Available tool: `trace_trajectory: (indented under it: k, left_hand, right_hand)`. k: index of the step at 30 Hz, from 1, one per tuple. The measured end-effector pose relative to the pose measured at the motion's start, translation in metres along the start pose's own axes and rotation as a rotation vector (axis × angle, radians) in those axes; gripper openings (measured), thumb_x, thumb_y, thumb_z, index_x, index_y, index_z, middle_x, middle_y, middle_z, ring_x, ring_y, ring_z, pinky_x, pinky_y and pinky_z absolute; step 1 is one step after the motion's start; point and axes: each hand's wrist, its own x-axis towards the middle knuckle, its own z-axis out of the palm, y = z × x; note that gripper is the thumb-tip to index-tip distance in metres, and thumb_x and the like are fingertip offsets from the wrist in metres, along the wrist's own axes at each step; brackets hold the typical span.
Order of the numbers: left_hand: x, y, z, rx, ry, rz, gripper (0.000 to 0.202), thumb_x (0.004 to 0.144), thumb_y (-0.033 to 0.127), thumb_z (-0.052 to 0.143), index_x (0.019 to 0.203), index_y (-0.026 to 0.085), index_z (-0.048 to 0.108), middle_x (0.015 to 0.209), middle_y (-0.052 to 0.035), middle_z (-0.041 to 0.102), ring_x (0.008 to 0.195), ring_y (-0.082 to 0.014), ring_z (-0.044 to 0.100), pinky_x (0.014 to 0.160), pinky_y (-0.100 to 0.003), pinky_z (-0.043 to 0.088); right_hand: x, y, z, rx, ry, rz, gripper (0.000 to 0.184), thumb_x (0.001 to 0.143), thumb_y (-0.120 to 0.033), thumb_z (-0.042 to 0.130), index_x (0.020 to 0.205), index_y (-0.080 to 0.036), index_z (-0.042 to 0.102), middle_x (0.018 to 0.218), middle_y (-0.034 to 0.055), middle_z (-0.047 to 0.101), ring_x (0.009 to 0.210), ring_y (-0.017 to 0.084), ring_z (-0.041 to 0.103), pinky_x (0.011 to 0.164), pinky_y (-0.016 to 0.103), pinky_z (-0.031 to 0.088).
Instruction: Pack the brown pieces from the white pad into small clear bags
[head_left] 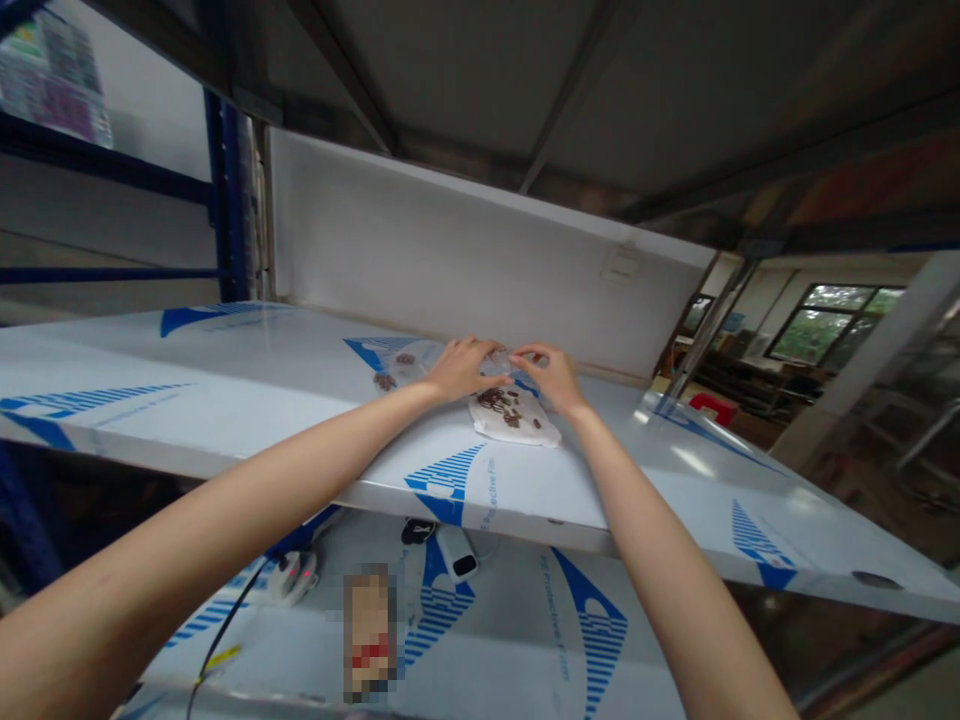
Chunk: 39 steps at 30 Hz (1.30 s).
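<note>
Both my arms reach forward onto a white shelf [225, 360] printed with blue stripes. My left hand [461, 367] and my right hand [551, 372] meet above a white sheet [540, 430] strewn with small dark brown pieces [506, 403]. The fingertips of both hands pinch a small clear thing [501, 360] between them; I cannot make out what it is. A second clear packet with brown pieces [397, 370] lies just left of my left hand.
A white back panel [450, 250] closes the shelf behind my hands. Below the shelf edge lies a lower surface [525, 620] with a white handheld device [457, 550], a white mouse-like object [296, 577] on a cable, and a blurred-out item. Blue rack posts [225, 200] stand at left.
</note>
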Motion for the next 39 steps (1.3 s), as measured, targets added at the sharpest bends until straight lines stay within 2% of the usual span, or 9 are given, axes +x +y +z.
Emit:
trace_trajectory:
  k: [4, 10, 14, 20, 22, 25, 28, 33, 39]
  left_hand:
    - [0.000, -0.002, 0.000, -0.013, 0.016, -0.030, 0.051, 0.085, 0.051, 0.058, 0.123, 0.017, 0.054, 0.119, -0.0108, 0.063, 0.113, -0.0262, 0.053, 0.098, -0.040, 0.037]
    - [-0.001, -0.002, -0.003, 0.008, 0.003, -0.051, 0.048, 0.085, 0.046, 0.059, 0.123, 0.016, 0.055, 0.119, -0.0113, 0.063, 0.115, -0.0266, 0.053, 0.099, -0.038, 0.037]
    - [-0.001, 0.000, -0.004, 0.024, -0.011, -0.059, 0.050, 0.085, 0.047, 0.058, 0.124, 0.017, 0.054, 0.120, -0.0111, 0.063, 0.116, -0.0268, 0.053, 0.099, -0.038, 0.037]
    - [-0.001, -0.001, -0.003, 0.037, -0.021, -0.057, 0.050, 0.085, 0.048, 0.059, 0.124, 0.016, 0.054, 0.120, -0.0110, 0.063, 0.117, -0.0268, 0.052, 0.099, -0.038, 0.037]
    - [-0.001, -0.002, -0.003, 0.041, -0.016, -0.059, 0.052, 0.086, 0.048, 0.058, 0.125, 0.015, 0.054, 0.120, -0.0113, 0.063, 0.117, -0.0272, 0.052, 0.099, -0.038, 0.037]
    - [-0.001, -0.001, -0.003, 0.032, -0.013, -0.047, 0.053, 0.086, 0.050, 0.057, 0.126, 0.016, 0.054, 0.121, -0.0107, 0.063, 0.118, -0.0273, 0.052, 0.100, -0.039, 0.036]
    - [-0.001, 0.002, -0.002, 0.003, -0.026, -0.008, 0.053, 0.085, 0.051, 0.058, 0.127, 0.018, 0.054, 0.122, -0.0095, 0.063, 0.118, -0.0268, 0.052, 0.101, -0.040, 0.036]
    - [0.000, 0.002, 0.000, 0.000, -0.008, 0.005, 0.054, 0.085, 0.053, 0.057, 0.126, 0.018, 0.055, 0.125, -0.0101, 0.062, 0.119, -0.0266, 0.052, 0.101, -0.041, 0.035]
    - [0.000, -0.002, -0.001, -0.016, 0.009, -0.015, 0.051, 0.085, 0.051, 0.058, 0.126, 0.020, 0.055, 0.118, -0.0083, 0.065, 0.115, -0.0255, 0.054, 0.100, -0.040, 0.034]
  right_hand:
    - [-0.003, 0.011, 0.001, -0.123, 0.051, 0.074, 0.026, 0.087, -0.031, 0.052, 0.096, -0.017, 0.072, 0.100, 0.0080, 0.073, 0.089, 0.020, 0.061, 0.085, 0.032, 0.041]
    - [-0.016, 0.014, 0.006, -0.575, -0.394, 0.072, 0.022, 0.087, -0.027, 0.054, 0.097, -0.021, 0.073, 0.111, 0.0090, 0.070, 0.113, 0.028, 0.055, 0.096, 0.044, 0.030]
    - [-0.016, 0.009, 0.011, -0.667, -0.436, 0.062, 0.025, 0.088, -0.025, 0.050, 0.097, -0.021, 0.073, 0.105, 0.0097, 0.072, 0.110, 0.027, 0.058, 0.094, 0.041, 0.030]
    - [-0.011, 0.016, 0.006, -0.610, -0.342, 0.075, 0.021, 0.082, -0.023, 0.055, 0.088, -0.022, 0.075, 0.096, 0.0090, 0.074, 0.103, 0.026, 0.062, 0.093, 0.041, 0.034]
    - [-0.007, 0.020, 0.002, -0.441, -0.234, 0.113, 0.019, 0.079, -0.026, 0.058, 0.085, -0.022, 0.075, 0.093, 0.0078, 0.074, 0.095, 0.025, 0.064, 0.088, 0.038, 0.038]
    - [0.001, 0.021, 0.000, -0.030, -0.061, 0.127, 0.021, 0.076, -0.034, 0.060, 0.085, -0.020, 0.074, 0.089, 0.0066, 0.074, 0.085, 0.021, 0.064, 0.079, 0.032, 0.044]
    - [0.004, 0.013, 0.002, 0.218, -0.022, 0.055, 0.025, 0.072, -0.039, 0.065, 0.084, -0.018, 0.073, 0.087, 0.0065, 0.073, 0.083, 0.020, 0.062, 0.077, 0.031, 0.045]
    - [0.002, -0.001, 0.008, 0.190, -0.052, -0.067, 0.018, 0.076, -0.035, 0.065, 0.079, -0.020, 0.073, 0.091, 0.0059, 0.073, 0.090, 0.019, 0.062, 0.085, 0.031, 0.043]
    - [0.002, 0.006, 0.004, -0.006, 0.041, 0.053, 0.025, 0.087, -0.032, 0.053, 0.090, -0.017, 0.073, 0.097, 0.0084, 0.072, 0.087, 0.019, 0.062, 0.084, 0.031, 0.043]
